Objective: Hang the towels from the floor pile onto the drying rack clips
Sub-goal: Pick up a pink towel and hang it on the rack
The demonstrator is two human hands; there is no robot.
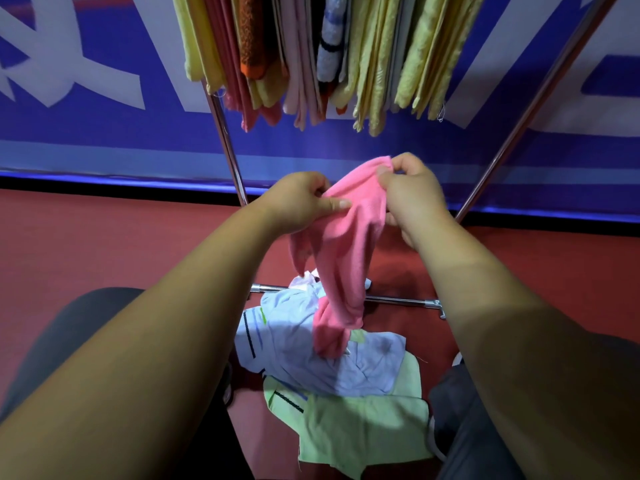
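Note:
A pink towel (346,251) hangs between both hands at mid-frame, its lower end drooping onto the floor pile. My left hand (294,202) pinches its upper left edge. My right hand (412,192) grips the top corner, slightly higher. Below, the floor pile holds a pale blue striped towel (311,355) and a light green towel (356,431). Several hung towels (329,53) in yellow, pink, orange and white fill the drying rack at the top; its clips are out of view.
The rack's metal legs (228,147) slant down on both sides, joined by a low crossbar (401,300) just above the red floor. A blue and white banner (86,98) backs the rack. My knees in dark trousers (72,327) flank the pile.

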